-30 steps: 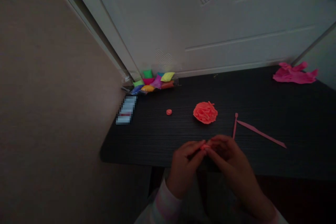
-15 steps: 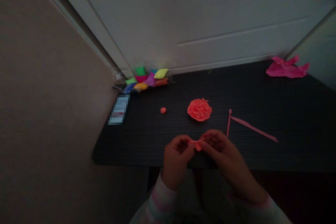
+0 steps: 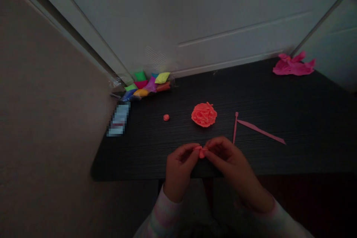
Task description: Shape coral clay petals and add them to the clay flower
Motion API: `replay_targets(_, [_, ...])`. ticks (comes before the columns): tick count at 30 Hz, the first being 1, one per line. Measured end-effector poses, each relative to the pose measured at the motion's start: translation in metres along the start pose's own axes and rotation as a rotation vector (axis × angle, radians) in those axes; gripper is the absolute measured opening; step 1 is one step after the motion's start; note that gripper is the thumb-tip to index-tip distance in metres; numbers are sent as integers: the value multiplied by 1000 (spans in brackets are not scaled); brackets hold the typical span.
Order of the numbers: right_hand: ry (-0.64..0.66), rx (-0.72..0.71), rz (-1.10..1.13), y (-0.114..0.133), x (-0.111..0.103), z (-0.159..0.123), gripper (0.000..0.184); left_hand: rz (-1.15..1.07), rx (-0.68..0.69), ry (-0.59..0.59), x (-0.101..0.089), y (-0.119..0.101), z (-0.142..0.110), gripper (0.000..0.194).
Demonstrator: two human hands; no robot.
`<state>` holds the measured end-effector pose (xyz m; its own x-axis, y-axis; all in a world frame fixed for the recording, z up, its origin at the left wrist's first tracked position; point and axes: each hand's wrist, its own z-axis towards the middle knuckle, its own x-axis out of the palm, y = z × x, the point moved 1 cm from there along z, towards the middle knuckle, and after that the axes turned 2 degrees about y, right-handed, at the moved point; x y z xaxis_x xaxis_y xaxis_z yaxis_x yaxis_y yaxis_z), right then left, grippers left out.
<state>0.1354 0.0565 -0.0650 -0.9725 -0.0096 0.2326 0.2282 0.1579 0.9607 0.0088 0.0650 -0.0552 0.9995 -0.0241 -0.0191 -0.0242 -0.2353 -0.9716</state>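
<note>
Between my two hands a small coral piece of modelling clay is pinched just above the table's near edge. My left hand grips its left side between thumb and fingertips. The right side is pinched the same way by my right hand. Beyond the hands lies a ruffled coral clay flower with many folded petals. A little coral clay ball rests to the left of the flower.
Two pink modelling tools lie on the dark table at right. A pixelated phone and several colourful clay packets are at left. A pink clay shape stands at the far right, near the white panel behind.
The clay piece between my fingers looks more bunched and narrower, and my hands are slightly closer together. The whole view has shifted a little; the things on the table stay in place.
</note>
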Motion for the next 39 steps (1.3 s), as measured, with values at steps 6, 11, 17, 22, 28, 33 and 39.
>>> replay_targets(6, [-57,-15,-79,2,2,0,6,28,-42,93,-1,-2,-2,21])
replay_targets(11, [-19,-71,-163,4,-2,1,2,47,-53,149,-1,-3,0,15])
replay_targets(17, [46,-219,-307,4,-1,-1,7,-110,-80,135,-2,1,3,3])
replay_targets(22, [133,-275,-431,3,1,-2,23,-183,-109,63,1,3,3,11])
replay_targets(28, [77,-335,-516,0,2,-2,23,-182,-166,88,2,-1,4,20])
replay_targets(33, [5,-382,-558,-3,3,-6,5,-243,-148,85,3,0,3,27])
replay_targets(39, [-84,-540,-688,-5,11,-7,5,-356,-96,44,12,2,1,24])
